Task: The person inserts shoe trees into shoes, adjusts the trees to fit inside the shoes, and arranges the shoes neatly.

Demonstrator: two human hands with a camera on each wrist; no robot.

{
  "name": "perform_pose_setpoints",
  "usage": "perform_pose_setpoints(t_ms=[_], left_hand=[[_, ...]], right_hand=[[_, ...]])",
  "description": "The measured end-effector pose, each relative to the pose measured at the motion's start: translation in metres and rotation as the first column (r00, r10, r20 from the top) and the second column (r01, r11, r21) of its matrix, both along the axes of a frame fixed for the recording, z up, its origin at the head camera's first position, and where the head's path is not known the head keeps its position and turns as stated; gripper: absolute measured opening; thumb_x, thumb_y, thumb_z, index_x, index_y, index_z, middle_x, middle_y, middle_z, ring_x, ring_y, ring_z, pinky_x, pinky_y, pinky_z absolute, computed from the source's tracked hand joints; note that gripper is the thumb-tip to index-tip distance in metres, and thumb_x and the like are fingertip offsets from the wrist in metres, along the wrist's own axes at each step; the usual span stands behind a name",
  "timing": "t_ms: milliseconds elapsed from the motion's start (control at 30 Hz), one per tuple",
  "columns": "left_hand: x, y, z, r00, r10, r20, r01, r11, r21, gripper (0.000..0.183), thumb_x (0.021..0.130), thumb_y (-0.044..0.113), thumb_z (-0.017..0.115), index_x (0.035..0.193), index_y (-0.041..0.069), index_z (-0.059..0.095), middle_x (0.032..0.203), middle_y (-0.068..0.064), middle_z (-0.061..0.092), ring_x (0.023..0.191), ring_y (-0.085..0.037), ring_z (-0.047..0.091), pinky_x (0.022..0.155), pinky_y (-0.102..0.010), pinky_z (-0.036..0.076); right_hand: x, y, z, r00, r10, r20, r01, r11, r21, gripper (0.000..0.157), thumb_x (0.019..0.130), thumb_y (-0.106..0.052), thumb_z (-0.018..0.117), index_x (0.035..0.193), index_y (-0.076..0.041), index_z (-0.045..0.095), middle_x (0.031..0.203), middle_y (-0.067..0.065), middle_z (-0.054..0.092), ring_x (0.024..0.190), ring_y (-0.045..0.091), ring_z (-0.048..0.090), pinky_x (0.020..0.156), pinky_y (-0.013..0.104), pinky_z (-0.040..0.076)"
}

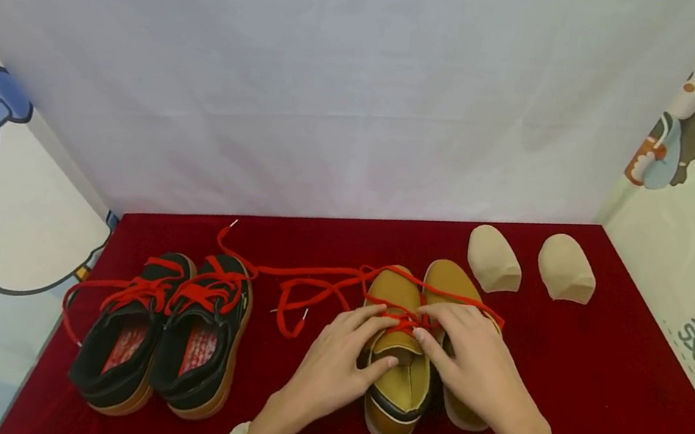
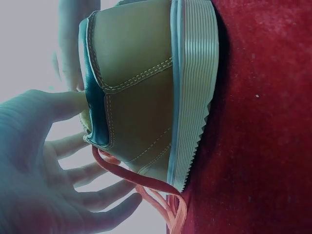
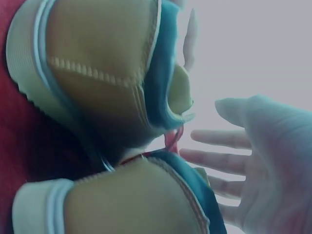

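Note:
Both hands are over the left shoe of a tan pair. This shoe [image 1: 391,425] stands with its toe away from me, a red shoelace [image 1: 400,326] crossed over its front. My left hand [image 1: 331,355] has its fingertips at the lacing from the left; in the left wrist view its thumb [image 2: 66,105] touches the dark collar and the fingers are spread. From the other side my right hand [image 1: 477,361] reaches the lacing, fingers extended and thumb apart from them. It partly covers the other tan shoe [image 1: 446,277], which stands close alongside.
Long red lace ends [image 1: 306,270] trail left across the dark red cloth [image 1: 615,403]. Further left stand two black shoes [image 1: 101,353] with red laces. Two cream shoe-toe forms [image 1: 494,256] lie at the back right. A white curtain [image 1: 364,101] hangs behind.

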State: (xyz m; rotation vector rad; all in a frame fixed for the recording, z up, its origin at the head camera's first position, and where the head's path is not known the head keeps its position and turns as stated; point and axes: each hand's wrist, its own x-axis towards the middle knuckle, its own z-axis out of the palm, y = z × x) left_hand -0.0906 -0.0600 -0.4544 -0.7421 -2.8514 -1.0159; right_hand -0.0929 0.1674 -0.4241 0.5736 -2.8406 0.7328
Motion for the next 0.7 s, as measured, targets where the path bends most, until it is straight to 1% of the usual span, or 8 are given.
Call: perform_pose_setpoints(t_ms=[133, 267, 367, 467, 533, 700], left_hand=[[0.003, -0.003, -0.002, 1.000, 0.007, -0.011, -0.007, 1.000, 0.014, 0.051, 0.095, 0.039, 0.076, 0.143, 0.029, 0.062, 0.156, -0.001, 0.053, 0.138, -0.026, 0.055, 0.107, -0.054, 0.050], [0.007, -0.005, -0.002, 1.000, 0.017, -0.020, -0.016, 1.000, 0.026, 0.049, 0.096, 0.037, 0.076, 0.142, 0.029, 0.062, 0.154, -0.001, 0.055, 0.135, -0.025, 0.057, 0.106, -0.053, 0.051], [0.009, -0.007, 0.000, 0.999, 0.022, -0.028, -0.021, 0.999, 0.034, 0.047, 0.096, 0.037, 0.075, 0.141, 0.029, 0.063, 0.153, 0.000, 0.056, 0.135, -0.024, 0.057, 0.105, -0.052, 0.051], [0.012, -0.009, 0.000, 0.998, 0.038, -0.043, -0.036, 0.998, 0.048, 0.045, 0.097, 0.036, 0.074, 0.140, 0.029, 0.064, 0.150, 0.002, 0.059, 0.134, -0.022, 0.058, 0.103, -0.050, 0.052], [0.014, -0.011, 0.000, 0.997, 0.051, -0.056, -0.048, 0.997, 0.057, 0.044, 0.097, 0.036, 0.073, 0.140, 0.029, 0.065, 0.146, 0.004, 0.061, 0.132, -0.021, 0.059, 0.102, -0.050, 0.052], [0.018, -0.018, 0.001, 0.994, 0.075, -0.080, -0.071, 0.996, 0.057, 0.039, 0.098, 0.034, 0.072, 0.137, 0.031, 0.067, 0.137, 0.009, 0.066, 0.126, -0.016, 0.062, 0.100, -0.046, 0.053]], right_hand=[[-0.005, 0.009, 0.003, 1.000, -0.028, 0.004, 0.029, 0.999, -0.028, 0.027, 0.105, -0.030, 0.064, 0.125, -0.013, 0.071, 0.126, 0.004, 0.073, 0.125, 0.030, 0.061, 0.101, 0.054, 0.053], [-0.012, 0.021, 0.005, 0.998, -0.060, 0.026, 0.061, 0.997, -0.054, 0.027, 0.106, -0.028, 0.062, 0.125, -0.012, 0.071, 0.125, 0.006, 0.072, 0.127, 0.031, 0.059, 0.102, 0.056, 0.052], [-0.017, 0.031, 0.006, 0.998, -0.058, 0.033, 0.060, 0.994, -0.090, 0.026, 0.106, -0.025, 0.062, 0.124, -0.010, 0.071, 0.123, 0.008, 0.072, 0.123, 0.032, 0.060, 0.100, 0.055, 0.051], [-0.021, 0.040, 0.007, 0.999, -0.048, 0.016, 0.049, 0.991, -0.123, 0.024, 0.106, -0.021, 0.062, 0.123, -0.006, 0.072, 0.120, 0.011, 0.073, 0.118, 0.034, 0.061, 0.098, 0.054, 0.050], [-0.024, 0.045, 0.008, 0.999, -0.051, 0.009, 0.051, 0.991, -0.125, 0.024, 0.106, -0.019, 0.061, 0.123, -0.005, 0.071, 0.121, 0.013, 0.073, 0.117, 0.034, 0.062, 0.098, 0.055, 0.049], [-0.027, 0.063, 0.009, 0.996, -0.083, 0.021, 0.085, 0.991, -0.107, 0.026, 0.106, -0.021, 0.061, 0.124, -0.005, 0.070, 0.125, 0.015, 0.071, 0.121, 0.037, 0.059, 0.102, 0.058, 0.046]])
